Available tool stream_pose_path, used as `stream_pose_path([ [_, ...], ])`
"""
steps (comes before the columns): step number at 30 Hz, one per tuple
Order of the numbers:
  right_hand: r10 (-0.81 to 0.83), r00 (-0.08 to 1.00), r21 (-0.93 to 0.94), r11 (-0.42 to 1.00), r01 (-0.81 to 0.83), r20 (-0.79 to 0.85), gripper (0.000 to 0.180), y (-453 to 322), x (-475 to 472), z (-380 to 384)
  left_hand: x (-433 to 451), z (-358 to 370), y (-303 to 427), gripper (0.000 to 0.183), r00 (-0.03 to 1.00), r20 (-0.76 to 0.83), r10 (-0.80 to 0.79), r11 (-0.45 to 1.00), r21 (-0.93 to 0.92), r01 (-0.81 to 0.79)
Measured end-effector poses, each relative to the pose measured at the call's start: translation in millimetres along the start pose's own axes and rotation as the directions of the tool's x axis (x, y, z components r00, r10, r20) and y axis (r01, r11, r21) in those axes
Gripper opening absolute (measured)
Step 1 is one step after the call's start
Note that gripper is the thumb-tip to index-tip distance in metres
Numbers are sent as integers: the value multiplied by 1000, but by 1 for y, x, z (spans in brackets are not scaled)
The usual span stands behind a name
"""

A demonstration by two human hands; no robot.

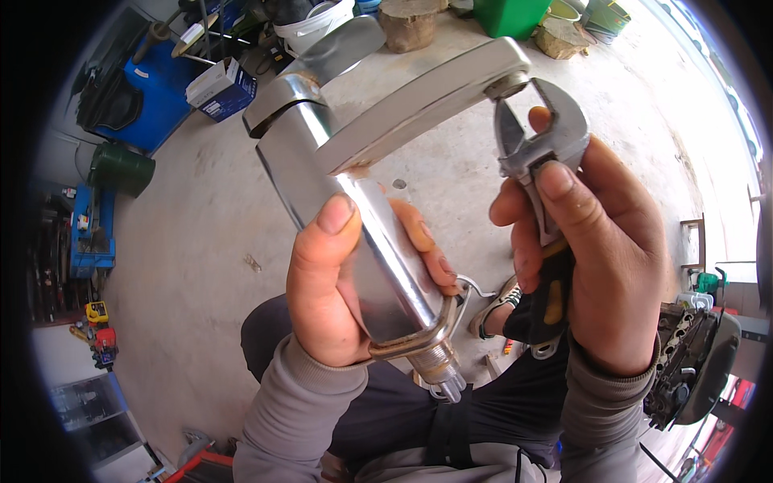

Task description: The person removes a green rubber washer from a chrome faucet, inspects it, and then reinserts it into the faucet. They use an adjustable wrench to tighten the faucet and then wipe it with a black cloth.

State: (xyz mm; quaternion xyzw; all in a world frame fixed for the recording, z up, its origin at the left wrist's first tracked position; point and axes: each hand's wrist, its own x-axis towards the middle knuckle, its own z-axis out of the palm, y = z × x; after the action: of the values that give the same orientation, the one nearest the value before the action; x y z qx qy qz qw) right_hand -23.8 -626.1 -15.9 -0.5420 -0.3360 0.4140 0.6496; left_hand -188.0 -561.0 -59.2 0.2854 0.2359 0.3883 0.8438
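Note:
My left hand (338,271) grips the body of a chrome faucet (386,265), which tilts across the middle of the view. The faucet's threaded shank (438,362) points down toward my lap, and its lever handle (344,48) is at the upper left. The flat spout (429,102) reaches up to the right and ends in a round aerator (507,86). In my right hand (610,259) is an adjustable wrench (546,145) with a black and yellow handle. Its jaws stand apart just below the aerator; whether they touch it I cannot tell.
Tree stumps (407,24), a green bin (507,15) and a white bucket (314,24) stand along the far side. A blue and white box (221,89) and a dark green drum (122,169) are at left. An engine part (682,362) sits at right.

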Motion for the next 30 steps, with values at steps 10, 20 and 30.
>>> stream_pose_path([
  [10, 36, 999, 69, 997, -39, 35, 37, 1, -2, -5, 1, 2, -4, 47, 1000, -5, 23, 999, 24, -23],
  [20, 32, 998, 44, 998, -34, 54, 43, 2, -3, -5, 1, -5, -2, 61, 998, 66, -20, 999, -33, 22],
  [30, 104, 994, 62, 992, -106, 36, 44, 0, -1, -2, 2, -7, -2, 62, 996, 85, -9, 1000, -15, 10],
])
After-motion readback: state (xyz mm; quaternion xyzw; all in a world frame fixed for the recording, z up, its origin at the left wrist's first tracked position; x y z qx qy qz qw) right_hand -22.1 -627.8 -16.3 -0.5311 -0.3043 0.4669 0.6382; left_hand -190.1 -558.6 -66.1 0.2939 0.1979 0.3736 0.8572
